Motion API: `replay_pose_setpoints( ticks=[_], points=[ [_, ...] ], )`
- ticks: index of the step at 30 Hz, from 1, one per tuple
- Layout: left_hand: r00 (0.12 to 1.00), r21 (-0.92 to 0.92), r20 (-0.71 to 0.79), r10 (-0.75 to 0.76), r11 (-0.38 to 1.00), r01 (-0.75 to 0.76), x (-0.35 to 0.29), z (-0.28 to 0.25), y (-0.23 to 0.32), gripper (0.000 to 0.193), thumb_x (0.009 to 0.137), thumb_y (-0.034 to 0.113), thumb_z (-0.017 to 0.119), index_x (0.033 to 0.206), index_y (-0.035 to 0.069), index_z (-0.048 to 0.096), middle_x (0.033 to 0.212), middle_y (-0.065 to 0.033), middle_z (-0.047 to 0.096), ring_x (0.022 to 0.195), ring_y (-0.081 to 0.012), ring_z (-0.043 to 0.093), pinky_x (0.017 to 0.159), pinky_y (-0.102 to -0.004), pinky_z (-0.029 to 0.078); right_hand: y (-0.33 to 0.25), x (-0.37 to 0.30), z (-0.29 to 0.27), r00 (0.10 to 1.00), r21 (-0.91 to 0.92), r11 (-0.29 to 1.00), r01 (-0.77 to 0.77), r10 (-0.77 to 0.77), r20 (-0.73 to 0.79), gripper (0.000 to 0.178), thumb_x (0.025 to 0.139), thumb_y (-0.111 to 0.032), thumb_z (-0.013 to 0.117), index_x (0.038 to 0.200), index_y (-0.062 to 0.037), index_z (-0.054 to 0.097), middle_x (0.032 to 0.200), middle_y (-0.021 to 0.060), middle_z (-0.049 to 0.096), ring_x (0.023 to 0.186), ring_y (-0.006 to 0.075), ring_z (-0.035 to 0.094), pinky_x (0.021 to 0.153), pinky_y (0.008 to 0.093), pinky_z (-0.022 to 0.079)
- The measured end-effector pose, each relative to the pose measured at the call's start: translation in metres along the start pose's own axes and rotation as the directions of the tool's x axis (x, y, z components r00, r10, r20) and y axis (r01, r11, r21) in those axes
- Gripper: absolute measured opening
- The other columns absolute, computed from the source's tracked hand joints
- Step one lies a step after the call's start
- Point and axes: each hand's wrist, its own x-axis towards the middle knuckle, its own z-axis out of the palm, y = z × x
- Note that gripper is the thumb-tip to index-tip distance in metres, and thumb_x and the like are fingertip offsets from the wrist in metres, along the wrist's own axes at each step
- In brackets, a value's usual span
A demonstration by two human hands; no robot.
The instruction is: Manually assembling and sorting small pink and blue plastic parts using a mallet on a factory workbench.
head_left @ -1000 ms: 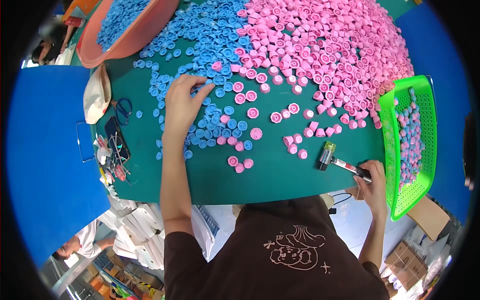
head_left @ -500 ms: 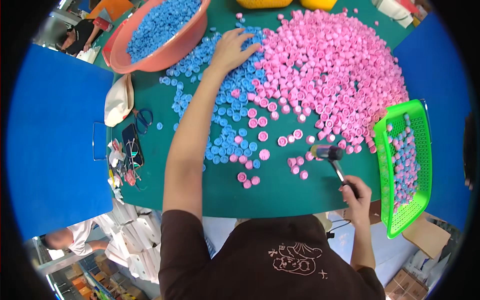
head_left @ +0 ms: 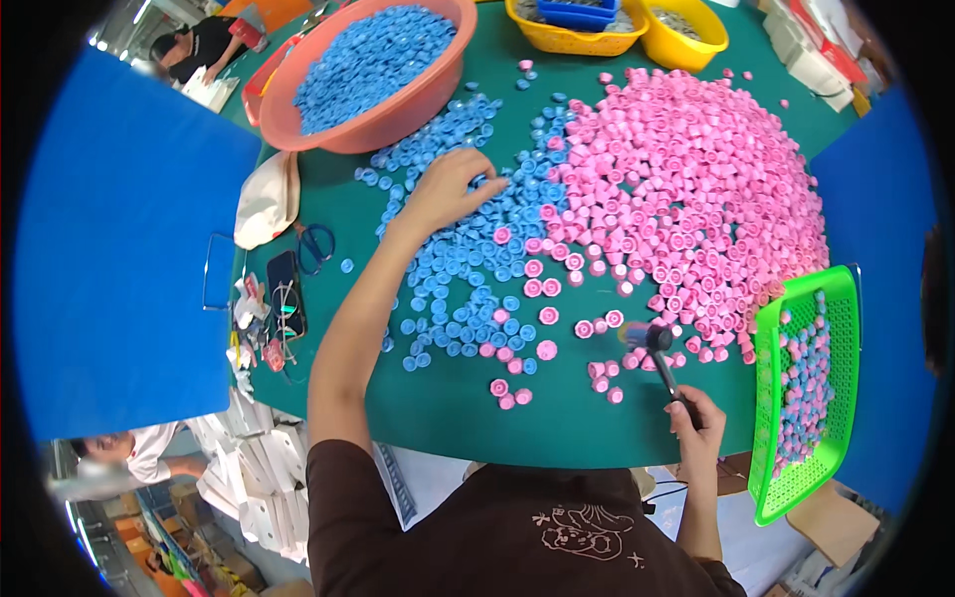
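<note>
My left hand (head_left: 453,191) rests on the spread of small blue plastic caps (head_left: 468,264), fingers bent down among them and thumb apart. It is open, with no piece plainly gripped. My right hand (head_left: 697,423) is closed round the handle of a small mallet (head_left: 659,343). The mallet's head is over the near end of the pink pile, a little blurred. Right of the blue caps lies a large heap of small pink cup-shaped pieces (head_left: 686,189). A few loose pink pieces (head_left: 507,393) lie on the green table (head_left: 448,423) between my hands.
A salmon basin (head_left: 398,124) of blue caps stands far left. Yellow containers (head_left: 577,40) sit at the back. At right is a green basket (head_left: 768,428) holding pink-and-blue pieces. Scissors (head_left: 316,244), a phone (head_left: 284,289) and glasses lie left. Another person (head_left: 204,50) sits far left.
My left hand has drawn nearer over the blue caps, its fingers more bent, baring some table behind it. The right hand still grips the mallet. The view has shifted, showing more of the table's back.
</note>
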Motion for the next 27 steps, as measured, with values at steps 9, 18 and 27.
replay_pose_setpoints(
  ticks=[9, 18, 27],
  points=[
    [0.976, 0.182, -0.215, -0.018, 0.982, 0.058, -0.101, 0.014, 0.024, 0.032, 0.076, 0.02, 0.079, 0.105, 0.009, 0.068, 0.11, -0.009, 0.064, 0.105, -0.0278, 0.057, 0.088, -0.0354, 0.046, -0.021, 0.026, 0.011, 1.0, 0.073, 0.997, -0.014, 0.012, 0.02, 0.026, 0.093, -0.014, 0.062, 0.112, 0.0034, 0.061, 0.083, 0.0049, 0.064, 0.058, 0.0046, 0.05, 0.047, 0.0177, 0.035],
    [0.919, -0.377, -0.229, -0.32, 0.9, 0.219, -0.142, -0.016, 0.037, 0.018, 0.086, 0.007, 0.068, 0.103, 0.001, 0.07, 0.108, -0.0082, 0.07, 0.102, -0.0215, 0.065, 0.095, -0.0332, 0.046, -0.024, 0.021, 0.014, 1.0, 0.076, 0.997, -0.028, 0.029, -0.004, 0.031, 0.093, -0.016, 0.062, 0.116, 0.0047, 0.059, 0.084, 0.0056, 0.063, 0.058, 0.0054, 0.05, 0.047, 0.018, 0.035],
    [0.822, -0.11, -0.44, -0.363, 0.93, 0.351, -0.17, -0.016, 0.054, 0.011, 0.078, 0.011, 0.076, 0.088, 0.008, 0.073, 0.088, -0.0042, 0.067, 0.085, -0.0207, 0.061, 0.076, -0.0321, 0.047, -0.028, 0.025, 0.015, 0.998, 0.221, 0.973, -0.059, 0.055, 0.025, 0.038, 0.097, -0.018, 0.056, 0.128, 0.0039, 0.051, 0.088, 0.003, 0.059, 0.059, 0.0047, 0.049, 0.045, 0.018, 0.034]
  ],
)
